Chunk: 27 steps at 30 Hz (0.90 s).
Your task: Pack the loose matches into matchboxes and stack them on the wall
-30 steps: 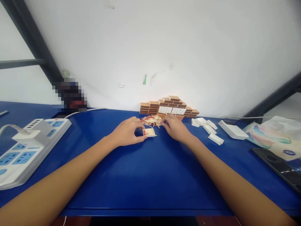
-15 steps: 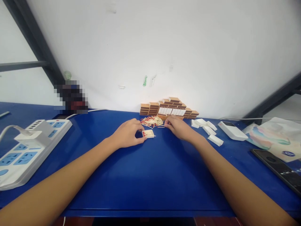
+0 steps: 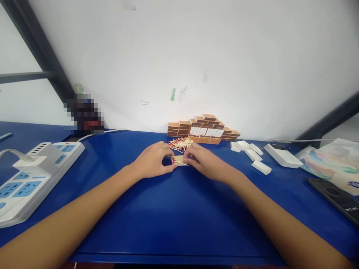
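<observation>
Grips match tray (image 3: 180,164) with left hand (image 3: 153,160), frame centre, below match pile (image 3: 180,143); has right hand (image 3: 204,160) at tray's right end, cannot tell if pinching anything.

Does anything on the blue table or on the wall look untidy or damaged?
Yes. The match heap lies crisscross on the table, unlike the matchboxes stacked neatly behind it. The small white boxes at right sit at uneven angles. The wall bears a green patch, perhaps residue.
</observation>
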Motion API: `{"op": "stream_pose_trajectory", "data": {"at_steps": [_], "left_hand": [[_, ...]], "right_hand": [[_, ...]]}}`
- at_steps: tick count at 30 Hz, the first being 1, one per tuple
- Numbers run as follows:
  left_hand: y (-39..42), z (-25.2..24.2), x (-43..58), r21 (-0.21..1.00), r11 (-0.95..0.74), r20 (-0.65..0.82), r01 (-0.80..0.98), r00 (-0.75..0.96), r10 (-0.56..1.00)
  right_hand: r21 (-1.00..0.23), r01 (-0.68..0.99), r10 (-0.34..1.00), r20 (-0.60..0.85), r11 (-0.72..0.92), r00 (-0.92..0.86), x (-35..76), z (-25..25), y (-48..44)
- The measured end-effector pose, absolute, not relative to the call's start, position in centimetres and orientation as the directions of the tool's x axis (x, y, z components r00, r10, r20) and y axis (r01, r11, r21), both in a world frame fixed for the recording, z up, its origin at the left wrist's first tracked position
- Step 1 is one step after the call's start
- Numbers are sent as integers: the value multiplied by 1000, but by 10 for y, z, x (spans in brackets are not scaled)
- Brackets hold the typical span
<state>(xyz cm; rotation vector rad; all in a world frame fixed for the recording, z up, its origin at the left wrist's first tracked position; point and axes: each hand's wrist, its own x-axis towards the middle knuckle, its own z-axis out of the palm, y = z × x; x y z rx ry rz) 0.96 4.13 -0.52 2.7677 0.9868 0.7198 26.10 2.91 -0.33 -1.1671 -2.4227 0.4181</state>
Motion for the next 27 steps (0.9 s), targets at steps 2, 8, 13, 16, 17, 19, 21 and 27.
{"op": "stream_pose_trajectory", "data": {"at_steps": [2, 8, 13, 16, 17, 19, 21, 27], "left_hand": [[41, -5, 10, 266, -784, 394, 561, 679, 619], [42, -5, 8, 306, -755, 380, 579, 653, 655], [44, -6, 8, 288, -759, 376, 584, 661, 650], [43, -6, 9, 275, -765, 375, 582, 668, 643], [43, -6, 9, 272, -766, 374, 582, 670, 641], [42, -5, 9, 268, -769, 374, 581, 673, 639], [42, -4, 9, 265, -771, 376, 580, 674, 636], [37, -1, 12, 258, -779, 363, 571, 690, 626]], "right_hand": [[-431, 687, 811, 289, 585, -509, 267, -3, 34], [-475, 723, 865, 242, 501, -440, 279, 4, 43], [-562, 659, 839, 122, 499, -531, 267, 5, 32], [-568, 664, 841, 98, 486, -532, 262, 5, 28], [-569, 665, 841, 91, 483, -534, 261, 5, 27], [-566, 666, 840, 94, 487, -535, 262, 7, 27], [-563, 663, 839, 104, 493, -535, 265, 11, 28], [-494, 679, 830, 197, 543, -521, 276, 17, 31]]}}
